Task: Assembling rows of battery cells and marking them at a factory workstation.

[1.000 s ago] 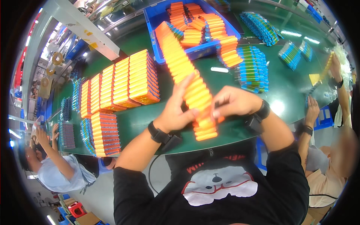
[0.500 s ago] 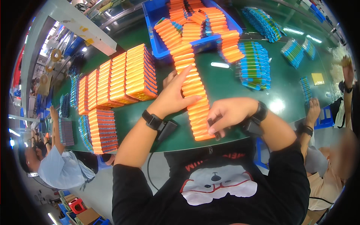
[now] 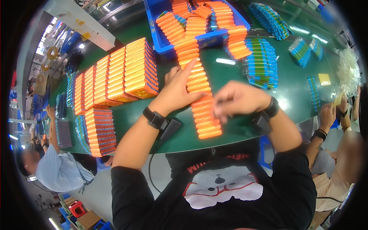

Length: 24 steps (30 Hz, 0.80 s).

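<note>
A long strip of orange cylinders (image 3: 207,115), set side by side, runs from a blue bin toward the table's near edge. My left hand (image 3: 178,90) holds it from the left, its thumb lying across the cylinders and its index finger along their left ends. Close to the strip's right edge is my right hand (image 3: 239,99), its fingers smeared by motion. Whether anything is in those fingers cannot be made out. The blue bin (image 3: 163,48) contains more orange strips, and one short strip (image 3: 238,45) hangs over its near rim.
Orange stacks (image 3: 140,73) stand to the left on the green table (image 3: 174,140). Blue-green bundles (image 3: 261,63) lie to the right, near a small white strip (image 3: 225,61). A metal post (image 3: 90,28) rises at the back left. Co-workers sit at both sides.
My right hand has moved up along the strip from its near end. The small dark piece in its fingers earlier no longer shows. My left hand stays on the strip.
</note>
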Motion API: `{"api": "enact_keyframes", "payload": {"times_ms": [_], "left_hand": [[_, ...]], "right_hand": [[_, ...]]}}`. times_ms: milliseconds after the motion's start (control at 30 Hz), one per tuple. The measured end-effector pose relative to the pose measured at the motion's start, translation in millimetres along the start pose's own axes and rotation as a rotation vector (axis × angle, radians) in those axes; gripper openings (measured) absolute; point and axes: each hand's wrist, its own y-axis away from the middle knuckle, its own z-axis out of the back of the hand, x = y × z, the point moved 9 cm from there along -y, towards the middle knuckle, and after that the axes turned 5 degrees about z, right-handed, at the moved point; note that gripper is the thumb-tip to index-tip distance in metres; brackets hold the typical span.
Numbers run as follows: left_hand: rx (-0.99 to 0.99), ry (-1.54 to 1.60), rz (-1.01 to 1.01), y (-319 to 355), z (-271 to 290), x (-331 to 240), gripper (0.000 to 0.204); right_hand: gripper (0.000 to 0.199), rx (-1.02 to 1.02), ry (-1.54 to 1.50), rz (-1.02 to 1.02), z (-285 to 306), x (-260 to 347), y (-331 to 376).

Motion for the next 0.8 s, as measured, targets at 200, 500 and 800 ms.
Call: {"api": "enact_keyframes", "payload": {"times_ms": [200, 500, 800], "left_hand": [[-0.002, -0.035, -0.006, -4, -2, -3, 0.104], [0.003, -0.031, -0.007, -4, -3, -1, 0.103], [0.018, -0.023, 0.016, -6, -3, 0, 0.104]], "right_hand": [[0.016, -0.617, 0.299, 0.536, 49, 12, -8], [0.018, -0.576, 0.666, 0.571, 31, 19, -25], [0.015, -0.612, 0.754, 0.481, 33, 17, -23]]}}
